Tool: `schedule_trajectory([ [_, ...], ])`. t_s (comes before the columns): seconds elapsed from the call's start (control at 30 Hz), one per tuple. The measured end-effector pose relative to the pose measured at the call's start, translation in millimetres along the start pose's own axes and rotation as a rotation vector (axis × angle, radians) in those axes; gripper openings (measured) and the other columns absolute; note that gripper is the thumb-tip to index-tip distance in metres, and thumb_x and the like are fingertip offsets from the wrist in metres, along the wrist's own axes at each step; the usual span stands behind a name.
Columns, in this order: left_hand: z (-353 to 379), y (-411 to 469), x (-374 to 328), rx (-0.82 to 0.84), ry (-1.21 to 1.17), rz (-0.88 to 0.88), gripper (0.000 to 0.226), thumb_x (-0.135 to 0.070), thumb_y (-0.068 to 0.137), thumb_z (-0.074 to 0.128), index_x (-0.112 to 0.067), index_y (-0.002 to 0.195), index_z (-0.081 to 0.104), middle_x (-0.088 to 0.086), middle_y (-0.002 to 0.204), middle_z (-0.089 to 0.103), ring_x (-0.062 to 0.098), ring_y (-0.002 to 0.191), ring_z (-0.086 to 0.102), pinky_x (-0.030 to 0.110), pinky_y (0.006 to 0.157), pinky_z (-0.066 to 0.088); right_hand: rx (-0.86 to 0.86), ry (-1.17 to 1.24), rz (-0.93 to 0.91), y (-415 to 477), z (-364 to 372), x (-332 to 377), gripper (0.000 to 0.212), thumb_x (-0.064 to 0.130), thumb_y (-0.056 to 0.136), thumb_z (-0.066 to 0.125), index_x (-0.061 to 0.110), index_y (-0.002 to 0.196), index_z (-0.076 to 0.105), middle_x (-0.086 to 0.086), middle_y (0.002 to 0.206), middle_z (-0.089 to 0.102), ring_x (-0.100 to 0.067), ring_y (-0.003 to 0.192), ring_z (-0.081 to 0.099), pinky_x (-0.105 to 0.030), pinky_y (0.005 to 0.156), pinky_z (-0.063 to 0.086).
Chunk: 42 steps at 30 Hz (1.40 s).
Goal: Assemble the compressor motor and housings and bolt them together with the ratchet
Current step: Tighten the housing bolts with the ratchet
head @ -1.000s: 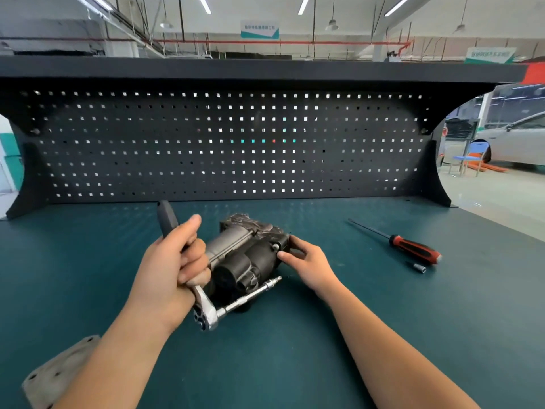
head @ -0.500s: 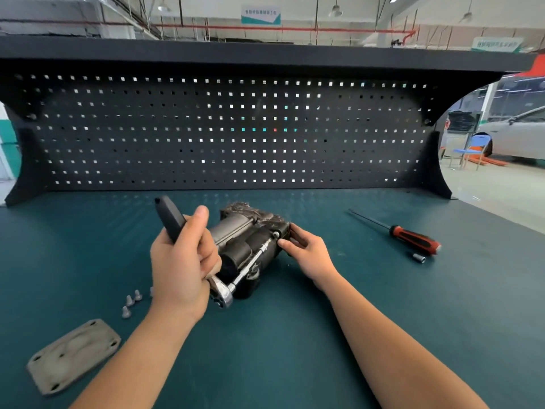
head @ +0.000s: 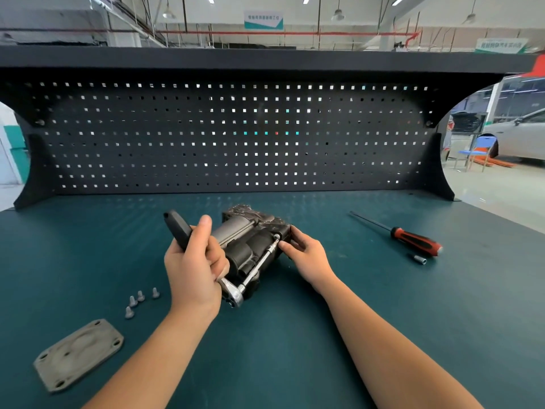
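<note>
The dark compressor assembly (head: pixel 250 246) lies on the green bench mat in the middle. My left hand (head: pixel 194 264) grips the black handle of the ratchet (head: pixel 236 293), whose long extension bar runs up and right across the motor to a socket tip at the housing's right end. My right hand (head: pixel 303 252) pinches that socket tip with its fingertips, touching the housing. Several loose bolts (head: pixel 140 299) lie to the left. A grey cover plate (head: pixel 78 354) rests at the front left.
A red-handled screwdriver (head: pixel 413 239) and a small socket (head: pixel 418 259) lie to the right. The black pegboard (head: pixel 236 137) closes off the back of the bench. The bench's right edge drops off toward the workshop floor.
The ratchet has swung from lying low in front of the motor to running diagonally across it, its tip now at the housing's right end. My right hand stayed at the housing.
</note>
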<state>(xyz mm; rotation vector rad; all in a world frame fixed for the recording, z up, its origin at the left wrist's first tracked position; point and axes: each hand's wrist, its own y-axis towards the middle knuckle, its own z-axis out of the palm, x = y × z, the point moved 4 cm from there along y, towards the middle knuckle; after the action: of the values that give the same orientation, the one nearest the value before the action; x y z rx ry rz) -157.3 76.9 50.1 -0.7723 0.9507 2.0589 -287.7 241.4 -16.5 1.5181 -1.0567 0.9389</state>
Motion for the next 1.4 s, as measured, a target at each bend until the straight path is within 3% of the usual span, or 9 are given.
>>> schedule_trajectory([
  [0.2,0,-1,-1,0.006,0.004,0.008,0.054,-0.015,0.094,0.047,-0.022,0.044,0.029,-0.009,0.039,0.024,0.007,0.031,0.018,0.014,0.035,0.020,0.002,0.017,-0.004,-2,0,0,0.051,0.013,0.089,0.062,0.013,0.137,0.047,0.005,0.125,0.059,-0.007,0.119,0.052,-0.021,0.102,0.039],
  [0.37,0,-2,-1,-0.008,-0.007,0.014,0.052,-0.014,0.094,0.047,-0.021,0.046,0.028,-0.009,0.039,0.024,0.007,0.031,0.018,0.014,0.035,0.020,-0.009,0.049,0.024,-1,-2,-4,0.030,0.014,0.086,0.064,0.042,0.097,0.062,0.025,0.100,0.064,-0.002,0.109,0.058,-0.027,0.101,0.043],
  [0.53,0,-2,2,-0.022,0.002,0.004,0.053,-0.015,0.094,0.048,-0.022,0.045,0.029,-0.009,0.040,0.024,0.007,0.032,0.018,0.016,0.035,0.020,-0.017,0.053,0.018,-2,-1,-3,0.046,0.016,0.088,0.064,0.013,0.132,0.052,0.002,0.126,0.060,-0.014,0.121,0.053,-0.033,0.105,0.041],
  [0.83,11,2,6,-0.099,-0.058,-0.035,0.039,-0.019,0.094,0.051,-0.019,0.063,0.028,-0.010,0.043,0.025,0.006,0.034,0.018,0.015,0.035,0.020,-0.016,0.036,0.033,-2,-4,-5,0.052,0.019,0.088,0.065,0.011,0.137,0.048,-0.002,0.131,0.058,-0.014,0.122,0.052,-0.031,0.106,0.040],
  [1.07,34,4,-9,0.448,0.256,0.203,0.039,-0.024,0.077,0.068,-0.026,0.048,0.043,-0.013,0.038,0.034,0.003,0.033,0.027,0.012,0.038,0.025,-0.006,0.039,0.025,0,-5,-5,0.047,0.017,0.087,0.065,0.013,0.132,0.053,-0.001,0.125,0.062,-0.012,0.118,0.055,-0.032,0.105,0.041],
  [1.17,47,-36,5,1.066,0.937,0.808,0.020,-0.021,0.074,0.060,-0.023,0.057,0.050,-0.009,0.043,0.046,0.007,0.037,0.041,0.013,0.039,0.026,-0.013,0.034,-0.004,0,-4,-5,0.042,0.014,0.086,0.066,0.013,0.127,0.059,-0.002,0.119,0.065,-0.012,0.112,0.058,-0.028,0.101,0.044],
  [1.23,41,-48,20,1.229,1.180,1.035,0.017,-0.027,0.071,0.048,-0.014,0.059,0.050,-0.003,0.043,0.049,0.017,0.035,0.046,0.017,0.032,0.029,-0.021,0.031,0.004,1,-4,-6,0.047,0.016,0.086,0.067,0.011,0.131,0.055,-0.002,0.124,0.062,-0.013,0.116,0.056,-0.030,0.103,0.042],
  [1.3,43,-44,13,1.051,1.045,0.959,0.014,-0.027,0.072,0.054,-0.017,0.062,0.053,-0.002,0.044,0.047,0.012,0.036,0.041,0.018,0.034,0.032,-0.029,0.058,-0.001,3,-5,-7,0.048,0.014,0.085,0.068,0.009,0.131,0.054,-0.003,0.124,0.062,-0.015,0.117,0.056,-0.032,0.104,0.042],
  [1.4,30,-10,-1,0.349,0.297,0.191,0.030,-0.022,0.077,0.068,-0.019,0.058,0.046,-0.007,0.038,0.036,0.002,0.034,0.028,0.015,0.036,0.026,-0.020,0.084,0.020,3,-6,-9,0.050,0.015,0.084,0.069,0.011,0.131,0.053,-0.001,0.123,0.062,-0.012,0.117,0.056,-0.028,0.102,0.042],
])
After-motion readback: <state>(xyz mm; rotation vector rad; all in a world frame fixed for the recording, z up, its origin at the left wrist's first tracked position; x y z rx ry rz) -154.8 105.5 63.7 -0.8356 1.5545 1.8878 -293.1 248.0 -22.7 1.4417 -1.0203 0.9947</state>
